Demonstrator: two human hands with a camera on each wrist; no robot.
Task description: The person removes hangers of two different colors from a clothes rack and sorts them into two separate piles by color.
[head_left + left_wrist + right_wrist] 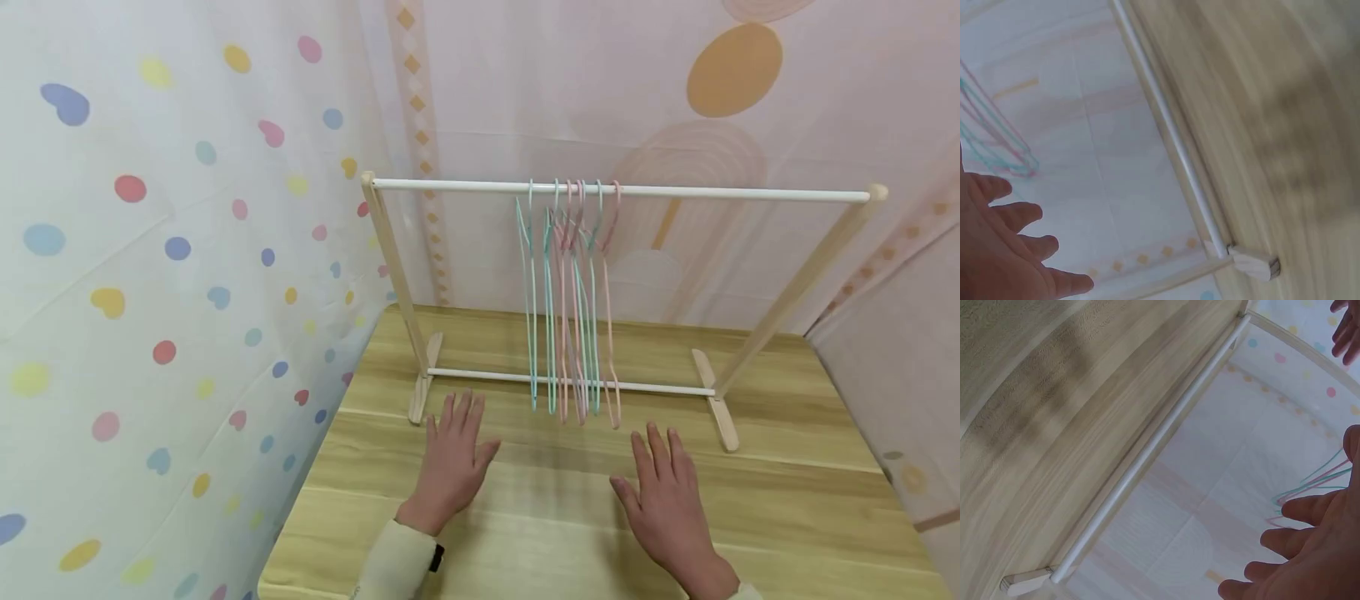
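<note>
Your pink and teal wire hangers [573,300] hang bunched together, upright, at the middle of the white rail [450,187].

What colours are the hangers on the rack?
The hangers are mint green and pale pink, mixed together on the white rail; clearest in the head view.

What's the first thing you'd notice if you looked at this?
Probably the bunch of pink and teal hangers dangling from the white top bar of a small wooden rack at the back of the table. Next, the left hand and right hand, spread flat in front of it.
</note>
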